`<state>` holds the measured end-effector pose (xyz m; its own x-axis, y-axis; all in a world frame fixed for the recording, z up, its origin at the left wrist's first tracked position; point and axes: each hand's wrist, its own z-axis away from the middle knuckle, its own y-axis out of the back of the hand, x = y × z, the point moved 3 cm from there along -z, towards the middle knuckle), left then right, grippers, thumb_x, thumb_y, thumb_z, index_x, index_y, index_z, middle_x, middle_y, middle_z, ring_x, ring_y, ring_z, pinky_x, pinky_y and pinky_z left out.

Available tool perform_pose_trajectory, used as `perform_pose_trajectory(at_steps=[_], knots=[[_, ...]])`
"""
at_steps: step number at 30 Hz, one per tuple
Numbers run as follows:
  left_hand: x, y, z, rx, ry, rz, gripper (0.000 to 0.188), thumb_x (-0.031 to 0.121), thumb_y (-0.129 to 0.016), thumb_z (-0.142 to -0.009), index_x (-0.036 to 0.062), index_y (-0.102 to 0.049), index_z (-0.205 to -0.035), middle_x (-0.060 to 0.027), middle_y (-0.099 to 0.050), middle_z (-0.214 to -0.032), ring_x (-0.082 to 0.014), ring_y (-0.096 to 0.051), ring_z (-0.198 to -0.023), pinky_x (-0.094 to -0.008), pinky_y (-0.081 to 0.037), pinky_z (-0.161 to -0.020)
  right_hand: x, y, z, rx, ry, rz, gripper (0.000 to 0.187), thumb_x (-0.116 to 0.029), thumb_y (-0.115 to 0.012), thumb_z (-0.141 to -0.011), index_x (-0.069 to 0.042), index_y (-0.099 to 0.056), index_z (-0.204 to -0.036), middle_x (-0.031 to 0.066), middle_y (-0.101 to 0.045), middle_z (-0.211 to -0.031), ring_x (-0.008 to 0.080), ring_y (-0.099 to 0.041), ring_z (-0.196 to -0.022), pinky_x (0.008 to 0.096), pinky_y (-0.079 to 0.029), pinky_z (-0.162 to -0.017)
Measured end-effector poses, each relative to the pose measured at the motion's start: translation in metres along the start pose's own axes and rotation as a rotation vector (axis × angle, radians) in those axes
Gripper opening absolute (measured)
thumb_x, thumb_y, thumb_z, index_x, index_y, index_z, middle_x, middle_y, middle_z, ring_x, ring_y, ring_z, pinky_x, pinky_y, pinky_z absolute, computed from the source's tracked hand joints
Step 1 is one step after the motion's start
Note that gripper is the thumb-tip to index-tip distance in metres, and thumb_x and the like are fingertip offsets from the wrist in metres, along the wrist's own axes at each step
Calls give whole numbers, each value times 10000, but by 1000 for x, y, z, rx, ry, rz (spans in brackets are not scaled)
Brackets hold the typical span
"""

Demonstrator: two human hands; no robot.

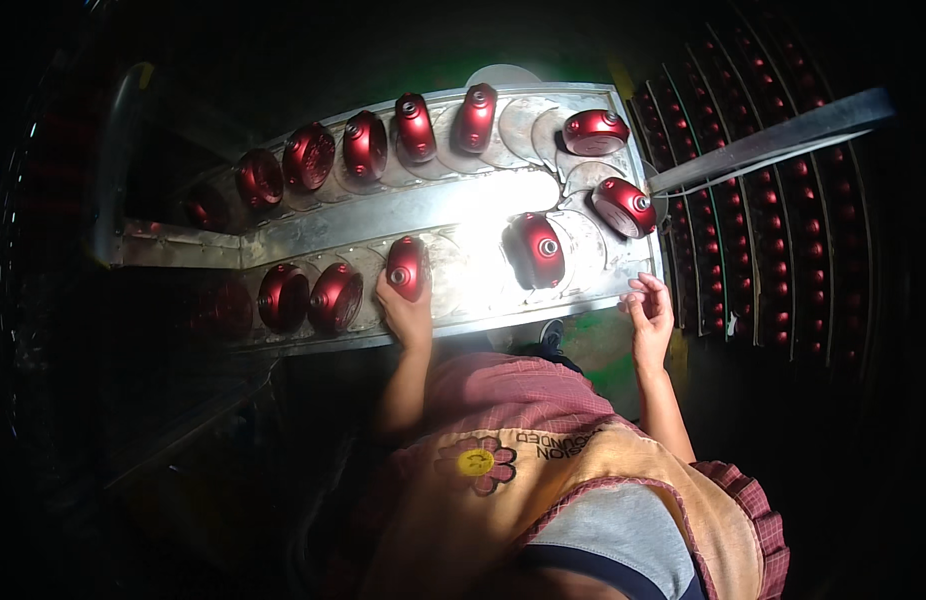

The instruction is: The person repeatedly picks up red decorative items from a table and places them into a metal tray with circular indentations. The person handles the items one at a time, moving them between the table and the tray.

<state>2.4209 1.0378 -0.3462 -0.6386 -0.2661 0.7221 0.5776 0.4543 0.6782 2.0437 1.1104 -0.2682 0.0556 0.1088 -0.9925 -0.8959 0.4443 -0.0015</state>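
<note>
On the near side of the table (pixel 523 320), the red casing (pixel 407 262), probably stiff, slick and best held by its sides, is in the left hand (pixel 410 318), while the right hand (pixel 651 312) has loosely parted, empty fingers.

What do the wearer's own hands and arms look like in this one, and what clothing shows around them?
The left hand and right hand are both ungloved, with bare forearms and no wristband visible. Around them shows a tan and maroon checked apron with a frilled edge, a flower motif and dark lettering, over a grey top.
</note>
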Motion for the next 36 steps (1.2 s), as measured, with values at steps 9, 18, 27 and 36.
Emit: perform_pose_trajectory(at_steps=[9, 18, 27, 36], knots=[[29, -11, 28, -4, -193, -159, 769, 199, -853, -707, -60, -452, -1309, -250, -505, -1276, -437, -484, -1184, -509, -372, -1036, 19, 110, 29, 109, -43, -27, 338, 29, -554, -914, -4, -524, -1250, 82, -611, -1063, 112, -632, -886, 263, -530, -802], [182, -62, 147, -286, -258, 549, 245, 110, -580, -974, -10, -552, -1186, -100, -610, -1048, -168, -596, -826, -271, -508, -705, 24, 344, 78, 495, 71, -193, 326, 52, -546, -895, -13, -554, -1214, 88, -616, -1084, 128, -629, -900, 259, -538, -780], [368, -233, 301, -1060, 29, 901, 170, 153, -590, -990, 23, -623, -1094, -59, -642, -958, -110, -594, -696, -226, -485, -579, -19, 555, 139, 1012, 308, -141, 317, 47, -534, -929, -11, -535, -1241, 71, -593, -1072, 118, -587, -899, 252, -509, -793], [600, -389, 322, -1164, -38, 1194, 327, 236, -616, -974, -9, -564, -1184, -86, -662, -1043, -147, -642, -777, -254, -525, -619, -2, 688, 236, 1313, 573, 696, 304, -117, -603, -928, -41, -624, -1223, 105, -596, -1267, 230, -591, -1108, 361, -506, -944]])
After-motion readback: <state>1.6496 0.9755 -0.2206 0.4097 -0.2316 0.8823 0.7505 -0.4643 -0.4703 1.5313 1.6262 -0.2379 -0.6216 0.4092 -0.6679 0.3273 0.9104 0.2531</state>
